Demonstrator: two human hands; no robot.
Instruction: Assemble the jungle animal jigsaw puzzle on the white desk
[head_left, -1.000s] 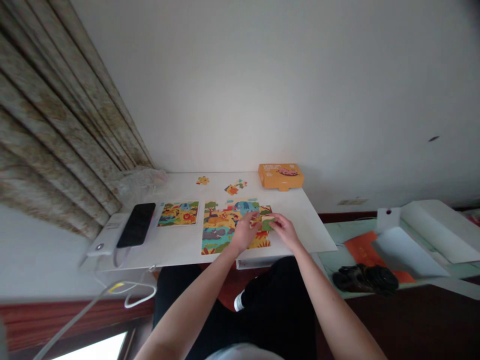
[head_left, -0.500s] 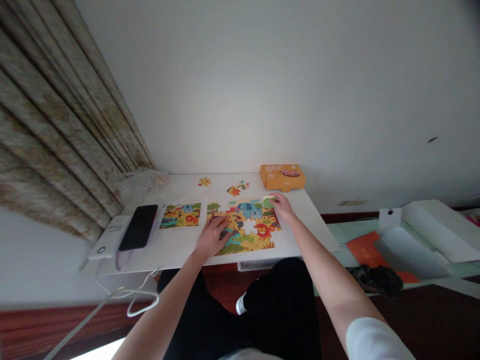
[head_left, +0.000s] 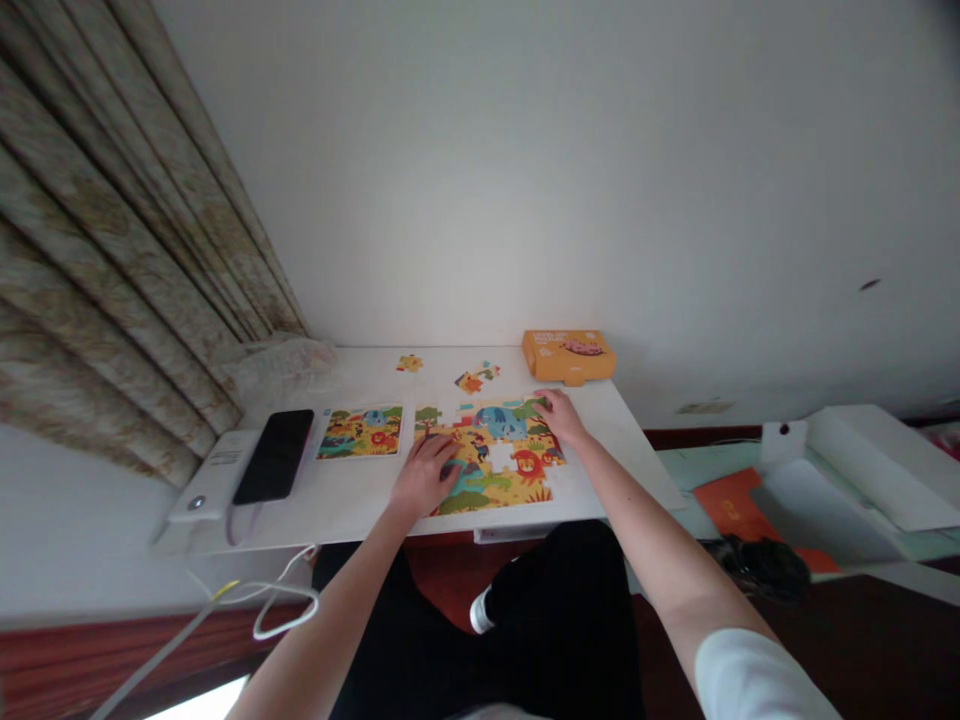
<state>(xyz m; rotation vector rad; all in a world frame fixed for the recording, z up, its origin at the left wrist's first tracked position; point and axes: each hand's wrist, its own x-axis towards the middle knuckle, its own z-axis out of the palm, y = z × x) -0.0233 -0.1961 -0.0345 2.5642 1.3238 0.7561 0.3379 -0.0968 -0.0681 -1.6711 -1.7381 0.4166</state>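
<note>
A partly assembled jigsaw puzzle (head_left: 480, 490) with an elephant, a lion and trees lies on the white table. My left hand (head_left: 426, 475) rests flat on its left side, fingers stretched out. At the upper right corner, the bent fingers of my right hand (head_left: 559, 413) are on a green puzzle piece (head_left: 541, 403), which they partly cover. A white gap (head_left: 502, 458) shows in the puzzle left of the lion. Loose puzzle pieces (head_left: 474, 380) lie behind the puzzle, with a few more yellow pieces (head_left: 409, 363) farther left.
A picture card (head_left: 361, 432) of the same scene lies left of the puzzle, beside a black phone (head_left: 275, 457) and a white box (head_left: 217, 478). An orange box (head_left: 570, 356) stands at the back right. A clear plastic bag (head_left: 277, 365) sits by the curtain (head_left: 135, 200).
My right hand has brought the green piece down into line with the puzzle's upper right corner. My left hand stays on the puzzle.
</note>
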